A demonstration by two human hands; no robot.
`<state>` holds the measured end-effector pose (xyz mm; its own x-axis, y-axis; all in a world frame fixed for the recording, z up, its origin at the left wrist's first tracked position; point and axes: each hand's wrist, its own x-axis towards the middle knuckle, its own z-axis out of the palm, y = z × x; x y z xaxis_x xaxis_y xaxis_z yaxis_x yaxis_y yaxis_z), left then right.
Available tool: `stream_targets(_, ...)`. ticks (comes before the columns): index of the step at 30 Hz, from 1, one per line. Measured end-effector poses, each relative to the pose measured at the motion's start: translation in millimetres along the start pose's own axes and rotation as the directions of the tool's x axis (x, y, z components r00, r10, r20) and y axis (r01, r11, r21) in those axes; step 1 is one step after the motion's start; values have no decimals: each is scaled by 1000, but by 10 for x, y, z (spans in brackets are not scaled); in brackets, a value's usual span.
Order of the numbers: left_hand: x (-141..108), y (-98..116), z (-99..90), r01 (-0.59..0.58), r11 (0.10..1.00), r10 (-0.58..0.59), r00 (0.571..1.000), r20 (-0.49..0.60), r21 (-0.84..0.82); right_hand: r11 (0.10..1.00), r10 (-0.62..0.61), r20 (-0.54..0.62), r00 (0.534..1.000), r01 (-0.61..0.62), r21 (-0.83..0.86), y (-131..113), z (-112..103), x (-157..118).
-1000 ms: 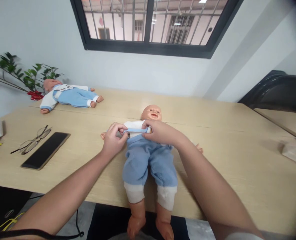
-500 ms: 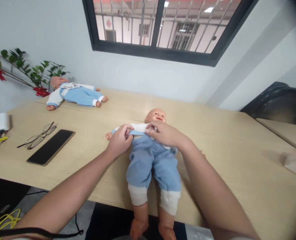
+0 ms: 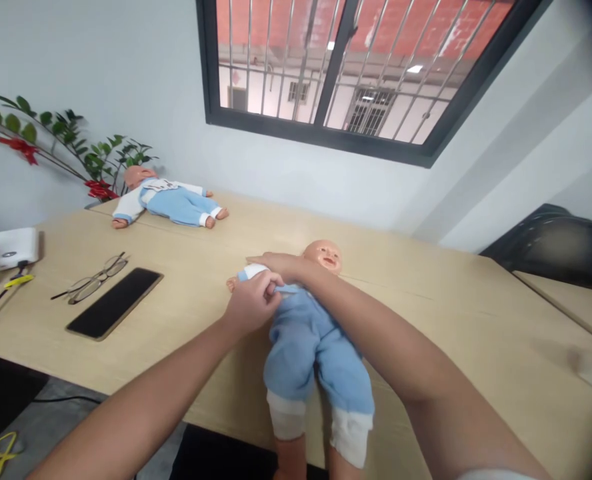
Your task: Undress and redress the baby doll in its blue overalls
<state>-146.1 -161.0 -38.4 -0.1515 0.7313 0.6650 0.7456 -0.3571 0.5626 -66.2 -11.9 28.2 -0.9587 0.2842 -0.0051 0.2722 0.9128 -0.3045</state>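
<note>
A baby doll (image 3: 321, 333) lies on its back, head toward the wall, in blue trousers with white cuffs and a white top with blue edging. At its waist, my left hand (image 3: 253, 301) is closed, pinching the blue hem (image 3: 290, 289) of the top between thumb and fingers. My right hand (image 3: 279, 265) reaches across the doll's chest to its arm on the left, fingers stretched out flat over the white sleeve (image 3: 253, 271). My right forearm hides much of the chest and the other arm. The doll's small hand (image 3: 232, 284) shows beyond the sleeve.
A second doll (image 3: 176, 203) in similar clothes lies at the back left by a plant (image 3: 96, 160). Left on the table (image 3: 451, 347) are a phone (image 3: 116, 303), eyeglasses (image 3: 93, 277) and a white device (image 3: 13, 249) with a cable. A barred window (image 3: 326, 143) is behind.
My right hand has let go of the hem and moved left across the doll's chest to the sleeve. My left hand keeps its pinch. The view has tilted up and shifted left.
</note>
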Motion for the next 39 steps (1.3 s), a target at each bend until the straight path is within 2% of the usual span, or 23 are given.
stream_targets(1,-3,9,-4,-22,1000,22,1000,-14,-3,998,-57,15,998,57,1,54,-31,-42)
stream_targets(3,-8,30,-16,-69,997,68,997,-42,-16,990,-137,-45,990,138,6,183,-101,-155)
stream_targets(5,-12,48,-33,-117,993,114,991,-69,-32,990,-139,-178,974,139,-13,304,-167,-304)
stream_targets(7,-15,59,-47,-160,986,156,983,-94,-40,993,-122,-245,962,119,-27,389,-233,-467)
stream_targets(11,-26,54,-55,-193,981,187,974,-125,-35,990,-140,-187,972,139,-18,458,-359,-735)
stream_targets(15,-29,24,-28,-91,995,87,990,-114,-33,986,-160,-110,981,164,24,429,-396,-874)
stream_targets(20,-7,-61,-7,24,998,-27,998,-48,-50,983,-180,-67,981,181,10,288,-325,-927)
stream_targets(26,67,-230,1,198,980,-196,978,77,-19,984,-172,-19,985,173,43,163,-278,-924)
stream_targets(30,106,-284,39,207,977,-199,972,121,-51,980,-70,21,997,65,187,8,-265,-878)
stream_targets(35,91,-255,63,207,976,-204,978,51,-66,963,109,-86,990,-84,258,-239,-269,-791)
stream_targets(37,87,-240,59,209,976,-207,978,33,-68,938,178,-62,982,-150,312,-285,-268,-772)
stream_targets(39,95,-226,49,214,974,-212,977,30,-68,871,242,11,970,-223,437,-281,-274,-766)
